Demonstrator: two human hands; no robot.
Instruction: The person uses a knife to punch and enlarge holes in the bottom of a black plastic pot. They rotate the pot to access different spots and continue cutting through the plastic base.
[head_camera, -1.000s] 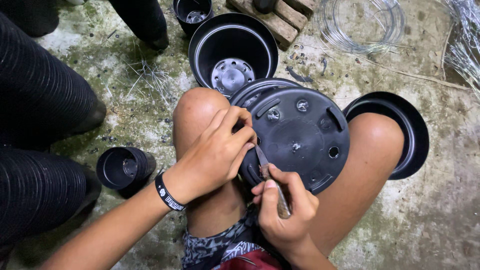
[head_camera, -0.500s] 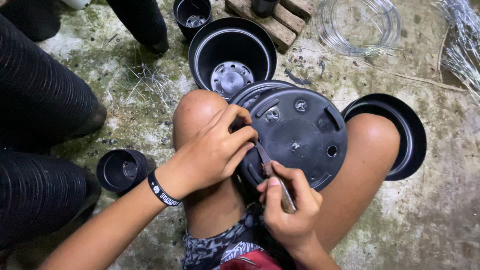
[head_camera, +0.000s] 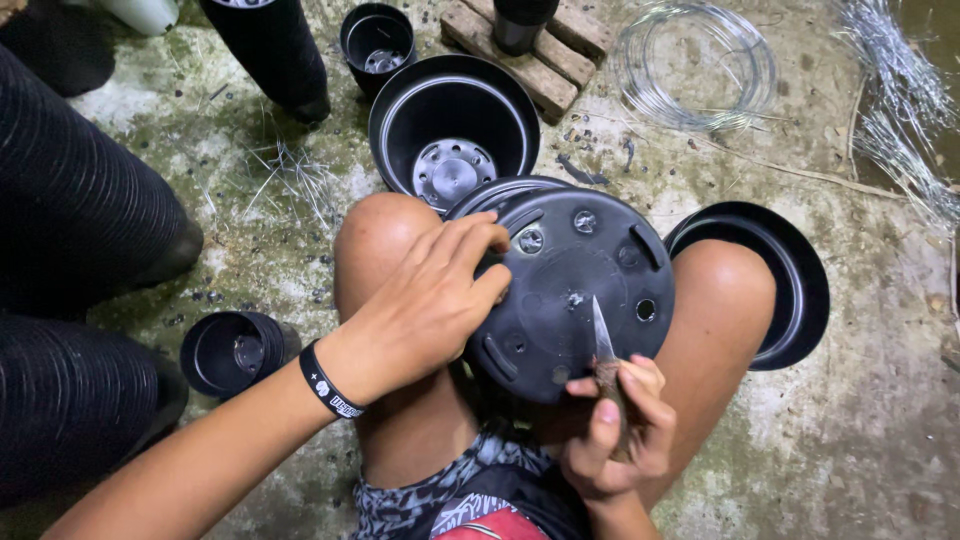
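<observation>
I have a black pot (head_camera: 570, 290) turned upside down between my knees in the middle of the frame, its round base facing up at me and tipped a little toward the upper right. My left hand (head_camera: 430, 300) lies on the pot's left side, fingers (head_camera: 478, 240) spread and curled over the rim, thumb pressed against the edge, gripping it. A black wristband (head_camera: 330, 382) sits on that wrist.

My right hand (head_camera: 615, 430), at lower centre, is closed round the handle of a small knife (head_camera: 603, 345). The knife's long axis runs nearly straight up the frame, the tip pointing up toward the middle of the pot's base, the blade lying against the base.

I count one more big pot (head_camera: 450, 130) standing open just above my left knee at upper centre, one big pot (head_camera: 775, 285) lying behind my right knee at the right, a small pot (head_camera: 232, 352) at the left on the floor (head_camera: 860, 430), and another small pot (head_camera: 377, 42) at the top. Three tall stacks of nested pots fill the left edge and upper left. One wooden block (head_camera: 545, 60) lies at the top, one coil of wire (head_camera: 700, 65) at upper right, and a bundle of cut wires (head_camera: 900, 100) in the far right corner.
</observation>
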